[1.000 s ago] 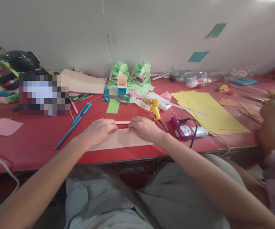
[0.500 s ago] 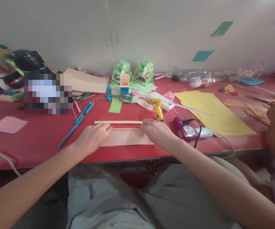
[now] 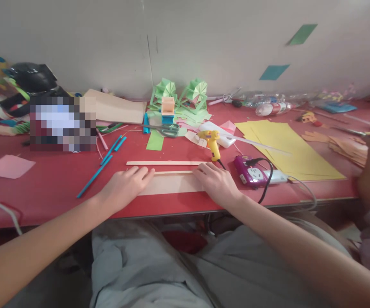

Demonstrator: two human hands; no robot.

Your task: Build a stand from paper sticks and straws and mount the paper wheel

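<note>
Right hand [image 3: 216, 183]: glue gun [image 3: 215, 148] just beyond, purple power socket [image 3: 251, 172] + black cable [image 3: 267, 186] crowd its right. Left hand [image 3: 127, 184]: 3 blue sticks [image 3: 94, 176] on its left, free tabletop [image 3: 135, 147] past pale strip [image 3: 159, 163] up to scissors [image 3: 163, 127].

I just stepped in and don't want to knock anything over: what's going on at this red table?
A person has both hands on a pale paper sheet near the front edge of the red table: left hand toward its left end, right hand toward its right. The sheet's far edge looks folded. A narrow pale strip lies just beyond, and a yellow glue gun is past the right hand.
</note>
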